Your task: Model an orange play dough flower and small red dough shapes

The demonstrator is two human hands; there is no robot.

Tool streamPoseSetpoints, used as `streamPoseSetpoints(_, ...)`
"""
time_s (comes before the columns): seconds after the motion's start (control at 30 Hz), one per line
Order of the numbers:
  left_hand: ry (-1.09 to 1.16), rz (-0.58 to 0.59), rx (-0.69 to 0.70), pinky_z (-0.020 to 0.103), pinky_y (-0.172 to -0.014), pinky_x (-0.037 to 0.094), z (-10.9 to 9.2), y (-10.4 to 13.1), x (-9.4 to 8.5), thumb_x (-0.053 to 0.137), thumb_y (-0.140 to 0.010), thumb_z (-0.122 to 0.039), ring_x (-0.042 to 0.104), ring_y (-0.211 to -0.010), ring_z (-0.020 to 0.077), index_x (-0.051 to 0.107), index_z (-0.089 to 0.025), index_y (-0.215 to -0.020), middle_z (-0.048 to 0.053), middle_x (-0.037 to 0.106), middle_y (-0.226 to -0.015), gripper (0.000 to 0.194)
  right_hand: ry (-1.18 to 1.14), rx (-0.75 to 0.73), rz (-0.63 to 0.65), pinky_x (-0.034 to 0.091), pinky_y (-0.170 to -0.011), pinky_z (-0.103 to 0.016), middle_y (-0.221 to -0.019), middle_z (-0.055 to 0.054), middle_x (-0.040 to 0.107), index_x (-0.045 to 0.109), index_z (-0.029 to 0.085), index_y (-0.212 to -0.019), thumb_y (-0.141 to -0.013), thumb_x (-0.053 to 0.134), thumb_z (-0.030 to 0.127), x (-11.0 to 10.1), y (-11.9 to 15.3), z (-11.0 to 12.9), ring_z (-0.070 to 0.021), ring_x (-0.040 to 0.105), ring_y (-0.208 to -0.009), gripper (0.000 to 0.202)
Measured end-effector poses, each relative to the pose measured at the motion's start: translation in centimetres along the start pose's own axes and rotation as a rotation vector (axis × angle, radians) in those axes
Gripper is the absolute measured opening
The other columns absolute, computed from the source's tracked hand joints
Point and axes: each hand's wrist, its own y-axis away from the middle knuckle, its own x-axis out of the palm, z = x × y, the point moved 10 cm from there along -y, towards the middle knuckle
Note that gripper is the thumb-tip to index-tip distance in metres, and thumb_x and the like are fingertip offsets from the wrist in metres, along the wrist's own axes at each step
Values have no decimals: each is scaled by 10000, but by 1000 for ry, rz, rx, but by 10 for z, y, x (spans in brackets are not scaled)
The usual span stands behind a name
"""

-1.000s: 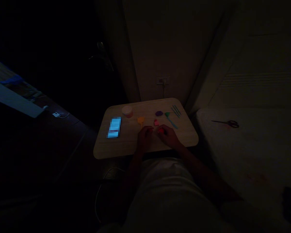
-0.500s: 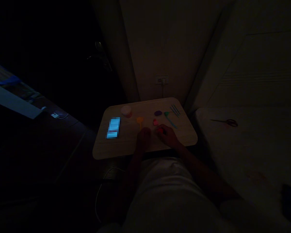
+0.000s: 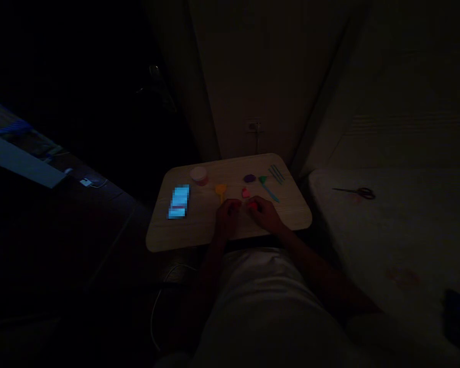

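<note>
In dim light, my right hand (image 3: 266,213) is closed around a bright red lump (image 3: 253,205) that looks like modelling clay. My left hand (image 3: 227,215) rests beside it with curled fingers; a reddish patch shows at the fingertips, too dark to make out. Just beyond the hands lies a small pinkish-red piece (image 3: 246,192). A yellow-orange spatula-shaped tool (image 3: 221,190) lies in front of my left hand. Farther back are a purple lump (image 3: 249,178), a green piece (image 3: 262,179) and a blue stick-like tool (image 3: 270,193) touching or close to it.
The small wooden table (image 3: 191,235) also bears a lit, pixelated phone-like screen (image 3: 179,202), a pale tub (image 3: 199,176) and several thin sticks (image 3: 276,174). Scissors (image 3: 362,192) lie on a pale surface to the right. Behind is a wall socket (image 3: 253,125) with a cable.
My left hand's fingers have turned and opened slightly, showing a reddish patch at the tips. My right hand stays nearly in place with the red lump. The table items have not moved.
</note>
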Motion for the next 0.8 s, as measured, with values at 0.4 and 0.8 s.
streamPoseSetpoints(0.4,23,52,-135,243,-581,419,7,5,4,597,-894,-310,548,-578,133,668,-182,-722,-32,592,-588,226,17,6,-1,464,-736,-299,-857,-27,703,673,204,-886,-849,588,289,0,-1,-1,-188,618,-785,125)
streamPoseSetpoints(0.8,-33,-29,129,274,-736,501,-11,1,-4,696,-827,-192,614,-789,160,724,-199,-793,22,640,-830,44,15,1,-6,468,-739,-294,-854,-24,708,667,208,-881,-862,585,299,0,0,0,-187,623,-788,124)
